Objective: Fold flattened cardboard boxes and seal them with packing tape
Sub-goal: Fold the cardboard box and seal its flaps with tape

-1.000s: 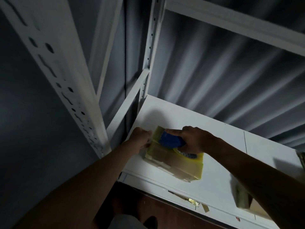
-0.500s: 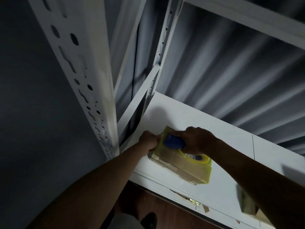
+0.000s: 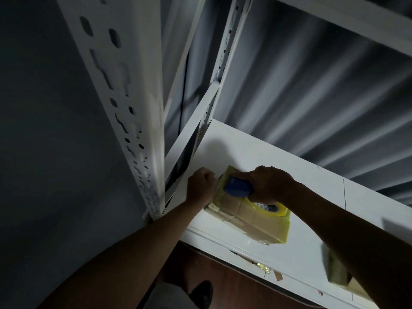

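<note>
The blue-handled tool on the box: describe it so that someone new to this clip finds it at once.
On the white shelf board, by the perforated rack upright, sits a small tape-wrapped box. On its top the right hand grips the tape dispenser, the scene's only blue item; the left hand rests at the box's left end.

Box (image 3: 249, 221) sits on the shelf board (image 3: 256, 152), near its front edge. Left hand (image 3: 199, 188) is at the box's left end, right hand (image 3: 270, 185) on top with the tape dispenser (image 3: 238, 188). Rack post (image 3: 138, 121) stands left of the box.
</note>
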